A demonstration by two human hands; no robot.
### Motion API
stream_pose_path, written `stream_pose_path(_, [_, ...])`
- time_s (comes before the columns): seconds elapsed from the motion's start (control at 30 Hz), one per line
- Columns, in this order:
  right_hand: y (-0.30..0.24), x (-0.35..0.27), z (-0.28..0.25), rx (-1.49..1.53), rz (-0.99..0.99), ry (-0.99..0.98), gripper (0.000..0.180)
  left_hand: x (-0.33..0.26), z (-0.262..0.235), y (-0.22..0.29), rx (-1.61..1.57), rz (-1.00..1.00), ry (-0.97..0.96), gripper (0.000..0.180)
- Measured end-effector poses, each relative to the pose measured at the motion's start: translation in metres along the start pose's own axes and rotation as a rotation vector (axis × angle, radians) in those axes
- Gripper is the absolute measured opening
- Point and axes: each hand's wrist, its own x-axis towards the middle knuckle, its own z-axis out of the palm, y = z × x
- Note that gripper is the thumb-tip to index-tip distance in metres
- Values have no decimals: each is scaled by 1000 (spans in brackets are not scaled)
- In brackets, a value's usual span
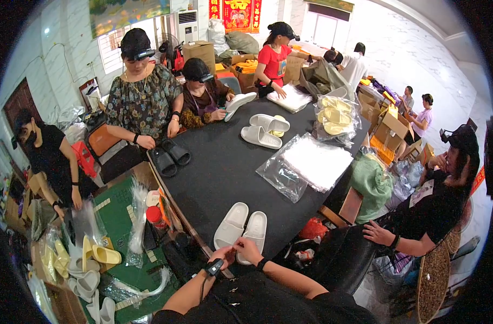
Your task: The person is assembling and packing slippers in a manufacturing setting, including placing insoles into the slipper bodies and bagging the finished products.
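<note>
A pair of off-white slide slippers lies at the near end of the black table (214, 162), the left slipper (231, 221) beside the right slipper (255, 228). Just over their near ends, my left hand (224, 256) and my right hand (248, 250) come together with fingers closed and fingertips almost touching. Anything pinched between them is too small to make out. My right hand partly covers the near end of the right slipper. A dark band with a small device circles my left wrist, and another dark band my right.
Clear plastic bags (316, 162), grey-white slippers (261, 136) and bagged yellow slippers (335, 116) lie farther along the table. Black slippers (171, 156) sit at its left edge. A green table (130, 216) with more slippers stands left. Co-workers surround the table; one person's hand (379, 233) is close by on the right.
</note>
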Motion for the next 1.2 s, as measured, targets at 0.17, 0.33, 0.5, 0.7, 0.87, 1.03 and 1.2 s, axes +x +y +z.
stream_pose_path(0.17, [3, 1, -2, -51, -25, 13, 12, -24, 24, 27, 625, 375, -202, 19])
stream_pose_path(0.33, [2, 2, -1, -59, -17, 24, 12, -15, 11, 21, 558, 299, -238, 17])
stream_pose_path(0.5, [4, 3, -1, -55, -34, 33, 12, -18, 14, 25, 464, 228, -151, 11])
stream_pose_path(0.7, [2, 2, 1, -92, -39, 30, 10, -21, 15, 21, 492, 270, -51, 11])
stream_pose_path(0.87, [2, 2, 0, -59, -50, 44, 10, -30, 38, 41, 249, 30, 67, 15])
stream_pose_path(1.03, [-5, 1, 1, -69, -44, 36, 9, -13, 17, 20, 253, 65, 3, 20])
stream_pose_path(1.2, [-3, 1, 2, -101, -51, 9, 10, -16, 13, 24, 270, 68, -85, 19])
